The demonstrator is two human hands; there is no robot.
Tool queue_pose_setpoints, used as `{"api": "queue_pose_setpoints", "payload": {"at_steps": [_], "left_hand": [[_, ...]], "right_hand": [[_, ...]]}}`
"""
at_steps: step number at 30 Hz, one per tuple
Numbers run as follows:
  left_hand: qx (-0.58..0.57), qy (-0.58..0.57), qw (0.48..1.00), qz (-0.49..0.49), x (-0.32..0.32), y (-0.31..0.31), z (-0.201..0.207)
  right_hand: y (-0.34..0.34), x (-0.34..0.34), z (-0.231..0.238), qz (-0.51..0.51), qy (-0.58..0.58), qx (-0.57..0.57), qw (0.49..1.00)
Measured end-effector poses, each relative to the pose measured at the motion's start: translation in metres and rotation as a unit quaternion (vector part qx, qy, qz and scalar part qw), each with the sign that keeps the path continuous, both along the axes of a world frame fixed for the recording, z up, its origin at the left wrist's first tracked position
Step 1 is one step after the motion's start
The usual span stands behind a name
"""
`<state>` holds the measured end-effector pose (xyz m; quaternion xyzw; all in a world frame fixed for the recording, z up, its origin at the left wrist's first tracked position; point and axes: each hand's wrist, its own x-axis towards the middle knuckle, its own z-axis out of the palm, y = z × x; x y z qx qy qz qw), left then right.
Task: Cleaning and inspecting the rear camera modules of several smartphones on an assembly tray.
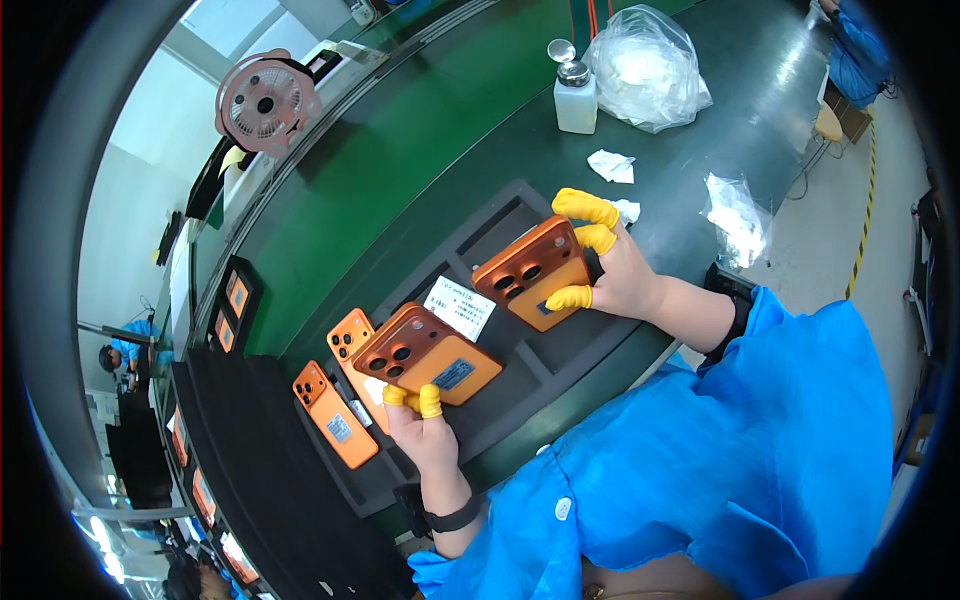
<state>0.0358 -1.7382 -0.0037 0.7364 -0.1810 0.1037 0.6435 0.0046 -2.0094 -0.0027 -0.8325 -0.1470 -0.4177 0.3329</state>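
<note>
Over dark tray (560, 370) (two orange covers (340, 415) inside), each hand (425, 430) gripping a cover (430, 352)

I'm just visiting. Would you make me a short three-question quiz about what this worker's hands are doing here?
1. True or false: each hand holds an orange phone back cover.
2. What colour are the finger cots? A) blue B) yellow C) white
3. What lies on the black tray between the two held covers?

Key
1. True: the left hand holds one orange cover, the right hand another orange cover.
2. B: yellow finger cots.
3. A white paper slip, lying on the black tray.
</note>
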Motion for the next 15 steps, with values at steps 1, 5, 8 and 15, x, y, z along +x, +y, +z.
{"api": "queue_pose_setpoints", "payload": {"at_steps": [1, 5, 8, 15], "left_hand": [[-0.007, 0.005, 1.000, -0.003, -0.002, 0.002, 0.000], [0.005, -0.028, 1.000, -0.007, -0.001, 0.001, -0.001], [0.017, -0.035, 0.999, 0.009, -0.002, 0.004, -0.001], [0.004, 0.044, 0.999, 0.006, 0.009, -0.015, 0.015]], "right_hand": [[0.001, -0.004, 0.002, 0.001, 0.004, -0.001, 1.000], [0.001, -0.004, 0.002, 0.001, -0.001, 0.009, 1.000], [0.005, -0.004, 0.002, 0.006, 0.003, 0.010, 1.000], [0.002, 0.015, 0.011, -0.041, 0.012, -0.015, 0.999]]}}
